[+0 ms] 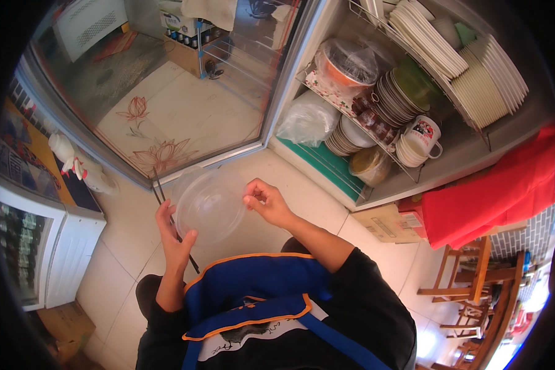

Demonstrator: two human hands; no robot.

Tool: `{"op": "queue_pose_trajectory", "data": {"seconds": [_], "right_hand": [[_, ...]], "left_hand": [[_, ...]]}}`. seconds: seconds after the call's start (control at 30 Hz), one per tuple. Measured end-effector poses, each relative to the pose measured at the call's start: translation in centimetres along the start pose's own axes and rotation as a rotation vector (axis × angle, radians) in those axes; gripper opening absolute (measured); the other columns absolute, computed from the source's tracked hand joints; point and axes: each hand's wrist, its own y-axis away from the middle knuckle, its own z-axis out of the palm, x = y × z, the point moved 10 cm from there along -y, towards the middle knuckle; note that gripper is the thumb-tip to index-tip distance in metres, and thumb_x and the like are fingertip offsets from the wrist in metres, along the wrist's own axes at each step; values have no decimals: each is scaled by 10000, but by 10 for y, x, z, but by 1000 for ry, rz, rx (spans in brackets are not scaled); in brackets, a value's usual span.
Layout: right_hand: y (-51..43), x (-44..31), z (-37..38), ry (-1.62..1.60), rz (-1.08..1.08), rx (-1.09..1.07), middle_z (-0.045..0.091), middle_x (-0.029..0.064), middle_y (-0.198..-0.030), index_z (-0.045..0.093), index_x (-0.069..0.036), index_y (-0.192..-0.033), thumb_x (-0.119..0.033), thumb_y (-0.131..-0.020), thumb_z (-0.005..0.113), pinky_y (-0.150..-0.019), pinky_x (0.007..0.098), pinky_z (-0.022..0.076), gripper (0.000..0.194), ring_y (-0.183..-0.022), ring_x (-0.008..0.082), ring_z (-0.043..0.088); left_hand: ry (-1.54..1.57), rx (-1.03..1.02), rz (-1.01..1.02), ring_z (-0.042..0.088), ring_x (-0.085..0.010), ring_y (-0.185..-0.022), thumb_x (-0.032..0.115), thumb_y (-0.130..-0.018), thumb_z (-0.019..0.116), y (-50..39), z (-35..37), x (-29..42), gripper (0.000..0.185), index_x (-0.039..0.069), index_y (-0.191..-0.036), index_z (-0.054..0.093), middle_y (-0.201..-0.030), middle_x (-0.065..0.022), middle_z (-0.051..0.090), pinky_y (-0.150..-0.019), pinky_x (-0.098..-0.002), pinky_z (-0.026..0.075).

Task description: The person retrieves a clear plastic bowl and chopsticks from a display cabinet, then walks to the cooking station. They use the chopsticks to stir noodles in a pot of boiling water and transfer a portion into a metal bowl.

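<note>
In the head view, a clear round plastic container [210,208] is between my hands, in front of the blue apron [259,282] with orange trim. My left hand [175,231] holds its left side, with dark chopsticks [192,259] running beside the palm, their tips pointing up past the container. My right hand [266,201] is at the container's right rim, fingers curled and thumb near the index finger; whether they pinch the thin rim is hard to tell. A second clear rim shows behind the container, possibly a lid or another bowl.
A glass door [203,106] with flower drawings stands ahead. On the right, an open cabinet holds stacked plates [397,99], cups [421,134] and wrapped bowls [347,67]. A red cloth [490,189] hangs beside it. A glass-fronted fridge [51,249] and spray bottles [76,162] are at left.
</note>
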Motion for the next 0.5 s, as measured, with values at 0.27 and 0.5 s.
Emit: {"op": "queue_pose_trajectory", "data": {"seconds": [0.27, 0.5], "right_hand": [[-2, 7, -5, -19, 0, 114, 610, 5, -830, 567, -29, -939, -48, -903, 654, -673, 222, 499, 96, -735, 68, 581], [1, 11, -5, -21, 50, 163, 631, 15, -832, 578, -22, -938, -43, -900, 664, -666, 222, 520, 96, -730, 67, 599]], "left_hand": [[-65, 44, 24, 568, -221, -983, 149, -713, 768, 3, -2, 9, 903, 74, -1444, 243, -1241, -117, 399, -764, -297, 503], [-44, 75, -35, 579, -225, -969, 108, -714, 755, 6, -4, 5, 894, 71, -1437, 232, -1243, -129, 409, -753, -299, 506]]}}
